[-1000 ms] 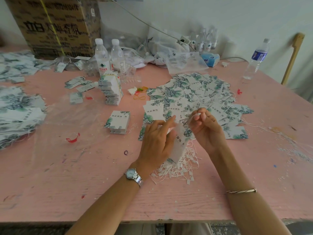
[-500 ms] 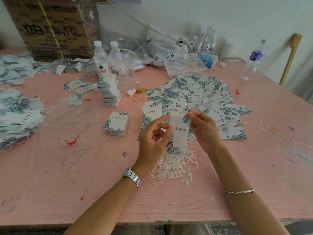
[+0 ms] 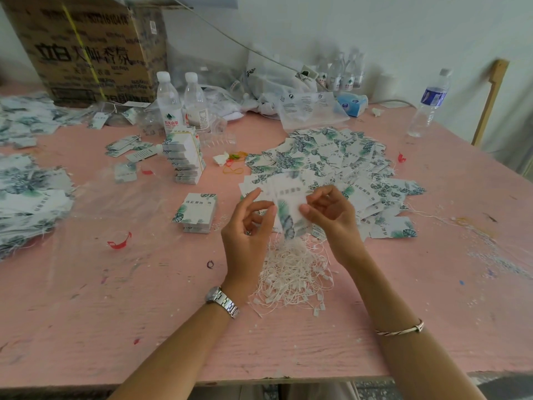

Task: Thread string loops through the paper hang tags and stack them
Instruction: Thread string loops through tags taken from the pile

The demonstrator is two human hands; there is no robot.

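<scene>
A white hang tag [image 3: 290,210] with a green leaf print hangs upright between my hands above the pink table [image 3: 144,313]. My left hand [image 3: 248,226] pinches its left edge with thumb and forefinger. My right hand [image 3: 331,215] pinches its right edge, the other fingers curled. Below them lies a tangle of white string loops [image 3: 291,278]. A wide spread of loose tags [image 3: 331,160] covers the table behind my hands. A short neat stack of tags [image 3: 197,216] sits to the left, and a taller leaning stack [image 3: 184,158] stands behind it.
Two water bottles [image 3: 181,102] and a cardboard box [image 3: 86,47] stand at the back left. Heaps of strung tags [image 3: 26,197] line the left edge. Another bottle [image 3: 429,102] stands back right, near plastic bags [image 3: 302,105]. Red scraps [image 3: 119,242] and rubber bands [image 3: 233,166] lie around.
The tag was turned upright and lifted between both hands; the hands have risen slightly and now hold it by both side edges.
</scene>
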